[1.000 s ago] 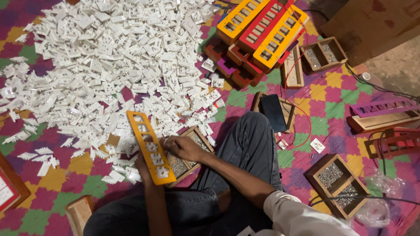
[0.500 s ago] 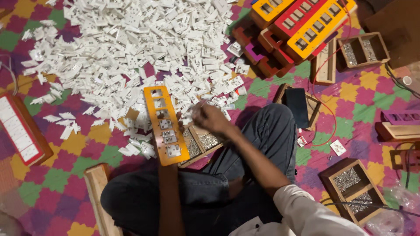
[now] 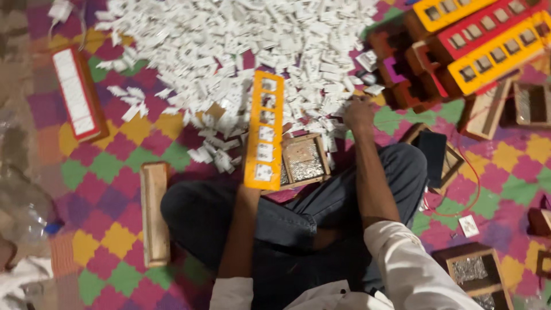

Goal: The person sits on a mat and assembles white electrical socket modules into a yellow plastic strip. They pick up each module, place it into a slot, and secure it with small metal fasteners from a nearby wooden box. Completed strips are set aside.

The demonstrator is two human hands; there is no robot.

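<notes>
Head view: the left hand (image 3: 252, 192), hidden beneath it so its grip cannot be told, is propping the long orange slotted frame (image 3: 264, 131) over the lap, upper end reaching the near edge of the white tile heap (image 3: 229, 40). The right hand (image 3: 359, 113) is reaching, fingers bunched, into that heap's right edge, seemingly to gather tiles for the frame, whose windows are showing white pieces.
</notes>
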